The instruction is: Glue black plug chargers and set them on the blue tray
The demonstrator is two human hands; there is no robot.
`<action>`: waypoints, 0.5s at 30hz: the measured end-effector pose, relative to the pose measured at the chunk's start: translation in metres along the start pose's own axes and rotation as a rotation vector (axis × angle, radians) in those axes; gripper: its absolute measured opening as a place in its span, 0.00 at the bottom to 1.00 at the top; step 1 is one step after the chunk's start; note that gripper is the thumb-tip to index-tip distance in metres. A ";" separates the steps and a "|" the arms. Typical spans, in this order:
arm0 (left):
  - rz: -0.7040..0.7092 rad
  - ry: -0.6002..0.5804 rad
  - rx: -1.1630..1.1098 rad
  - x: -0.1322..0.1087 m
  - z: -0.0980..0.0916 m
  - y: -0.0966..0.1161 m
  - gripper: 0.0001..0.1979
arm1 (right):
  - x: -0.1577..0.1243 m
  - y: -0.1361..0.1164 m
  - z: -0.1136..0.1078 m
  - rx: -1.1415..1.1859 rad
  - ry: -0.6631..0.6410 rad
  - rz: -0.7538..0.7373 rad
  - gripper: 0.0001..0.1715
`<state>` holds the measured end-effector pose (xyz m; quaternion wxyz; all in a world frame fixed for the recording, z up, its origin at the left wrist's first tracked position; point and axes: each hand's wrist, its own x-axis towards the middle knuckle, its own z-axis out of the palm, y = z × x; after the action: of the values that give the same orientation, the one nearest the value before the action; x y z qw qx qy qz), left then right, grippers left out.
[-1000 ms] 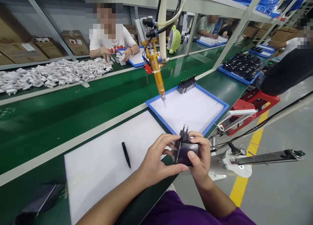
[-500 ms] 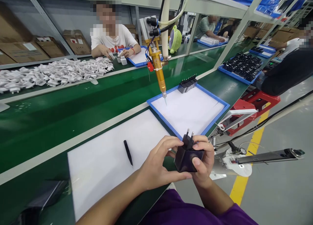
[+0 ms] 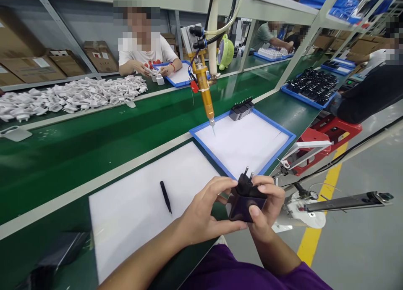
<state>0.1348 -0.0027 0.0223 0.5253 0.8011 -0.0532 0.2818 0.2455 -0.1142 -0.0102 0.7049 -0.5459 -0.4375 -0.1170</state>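
**Two hands, one glossy black adapter, right by the bench edge**

So the black plug adapter [image 3: 242, 210] is up in the air just in front of the blue-rimmed tray [image 3: 248, 141], pins pointing up. On my feed, the left hand [image 3: 204, 212] pinches it with fingertips by the plug base and a thumb along the lower edge; the right hand [image 3: 267, 210] grips the other side, thumb on the front face.

What could bite me: the case looks slick and it's mostly a fingertip hold, so I reckon one slipping thumb drops it on the bench [image 3: 280, 112] or the floor [image 3: 352, 239]. Uneven squeezing might twist the plug part.

Swinging forward too low could clip the pins on the tray rim. A row of black adapters [image 3: 241, 112] stands at its far corner, easy to topple with a nudge. The gold nozzle unit [image 3: 204, 92] hangs its thin tip over the tray, so lifting carelessly could bend that.
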 end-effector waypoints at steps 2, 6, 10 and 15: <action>-0.008 0.004 -0.019 0.000 0.001 0.000 0.38 | 0.000 0.000 0.000 -0.008 -0.005 -0.003 0.12; 0.014 -0.005 -0.019 0.001 0.001 -0.001 0.38 | 0.001 0.000 -0.003 -0.080 -0.025 -0.024 0.11; 0.032 -0.017 0.001 0.001 0.000 -0.001 0.36 | 0.002 -0.001 -0.004 -0.080 -0.034 -0.057 0.09; 0.066 -0.020 0.022 0.001 0.001 0.000 0.38 | -0.002 0.004 -0.005 -0.106 -0.007 -0.154 0.09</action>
<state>0.1365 -0.0029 0.0225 0.5062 0.8075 -0.0821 0.2914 0.2491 -0.1173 -0.0151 0.6624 -0.5476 -0.4738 -0.1921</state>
